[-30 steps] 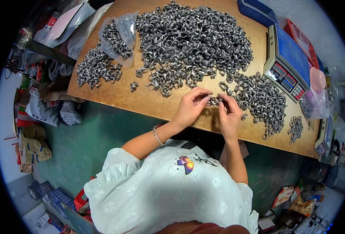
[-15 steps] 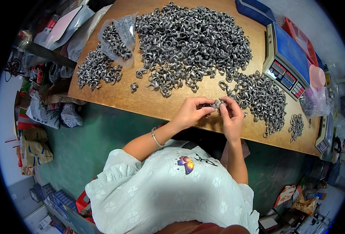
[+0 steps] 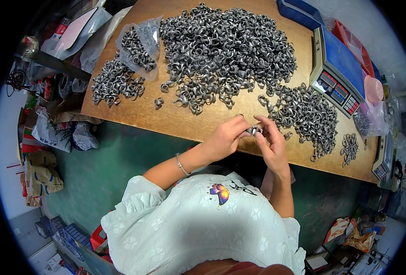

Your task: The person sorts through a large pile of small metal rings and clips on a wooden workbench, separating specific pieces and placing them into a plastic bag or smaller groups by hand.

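Over the front edge of the wooden table, my two hands meet around a small cluster of grey metal rings (image 3: 254, 130). My left hand (image 3: 226, 137) has its fingers closed on the rings from the left. From the other side, my right hand (image 3: 273, 144) grips them between thumb and fingers, its index finger raised above. My fingers partly cover the rings, so how they sit together cannot be made out. Just beyond the hands lies a large heap of similar rings (image 3: 226, 50). A smaller heap of rings (image 3: 306, 114) is right of my right hand.
Another ring pile (image 3: 116, 82) at the left lies partly under a clear plastic bag (image 3: 148, 39). A single ring (image 3: 159, 102) sits apart. At the right stand a digital scale (image 3: 338, 68), a red tray (image 3: 352, 43) and a small ring group (image 3: 349, 149). A blue tray (image 3: 301, 13) is at the back.
My left hand has turned, its fingers curling further over the rings. My right index finger has lifted and spread from the thumb. The rings have shifted slightly down; the heaps look unchanged.
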### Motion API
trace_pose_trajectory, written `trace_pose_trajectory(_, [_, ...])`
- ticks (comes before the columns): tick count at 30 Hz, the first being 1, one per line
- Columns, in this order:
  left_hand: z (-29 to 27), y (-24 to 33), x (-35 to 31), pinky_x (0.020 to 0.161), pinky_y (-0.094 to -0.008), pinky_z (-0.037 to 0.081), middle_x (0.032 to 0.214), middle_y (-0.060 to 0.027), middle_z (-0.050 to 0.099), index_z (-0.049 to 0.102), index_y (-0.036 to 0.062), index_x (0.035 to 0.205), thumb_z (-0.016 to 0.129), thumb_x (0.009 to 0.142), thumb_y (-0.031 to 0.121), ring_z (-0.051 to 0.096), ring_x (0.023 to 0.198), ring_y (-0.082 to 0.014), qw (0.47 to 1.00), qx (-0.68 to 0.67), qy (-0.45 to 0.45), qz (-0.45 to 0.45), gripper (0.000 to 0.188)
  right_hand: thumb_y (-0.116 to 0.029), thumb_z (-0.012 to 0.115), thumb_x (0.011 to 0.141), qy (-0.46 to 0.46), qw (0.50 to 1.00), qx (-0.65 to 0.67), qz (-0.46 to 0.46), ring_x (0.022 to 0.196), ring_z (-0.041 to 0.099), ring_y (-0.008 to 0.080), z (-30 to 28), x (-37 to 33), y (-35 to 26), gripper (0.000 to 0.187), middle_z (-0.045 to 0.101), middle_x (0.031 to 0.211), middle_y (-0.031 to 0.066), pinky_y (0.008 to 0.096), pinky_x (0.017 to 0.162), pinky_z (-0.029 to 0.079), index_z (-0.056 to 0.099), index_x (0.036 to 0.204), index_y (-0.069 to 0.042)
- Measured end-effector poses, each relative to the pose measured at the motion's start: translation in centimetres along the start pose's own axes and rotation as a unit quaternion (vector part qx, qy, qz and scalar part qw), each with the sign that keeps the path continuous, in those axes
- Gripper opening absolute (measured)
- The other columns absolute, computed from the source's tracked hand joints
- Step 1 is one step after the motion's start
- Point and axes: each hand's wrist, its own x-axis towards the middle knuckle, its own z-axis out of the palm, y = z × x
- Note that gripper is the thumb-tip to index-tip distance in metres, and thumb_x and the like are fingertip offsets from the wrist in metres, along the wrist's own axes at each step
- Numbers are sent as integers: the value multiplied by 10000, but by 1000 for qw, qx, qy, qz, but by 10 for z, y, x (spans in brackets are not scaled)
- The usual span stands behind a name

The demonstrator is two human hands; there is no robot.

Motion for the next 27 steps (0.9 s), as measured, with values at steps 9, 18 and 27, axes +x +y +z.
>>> trace_pose_trajectory(9, [-3,7,-1,606,-405,419,782,-179,498,521,-18,853,552,808,-54,512,705,-377,999,-15,-25,-24,66,-11,639,808,-22,998,-21,-59,716,563,167,-1,-5,-1,207,630,876,96,279,662,453,620,1013,14])
trace_pose_trajectory(18, [-1,-15,-9,601,-223,405,716,27,478,551,29,887,446,1003,225,472,666,-59,870,-369,-49,-325,252,4,573,870,100,981,-29,-161,702,533,138,5,-12,-1,178,574,847,83,244,634,437,539,1044,18])
trace_pose_trajectory(27, [-3,-20,-11,713,-223,461,963,-29,570,442,0,1316,467,966,92,521,802,-78,819,-446,-110,-342,363,-131,572,928,68,915,338,208,671,532,86,0,-3,22,287,547,864,25,204,549,421,516,1174,5])
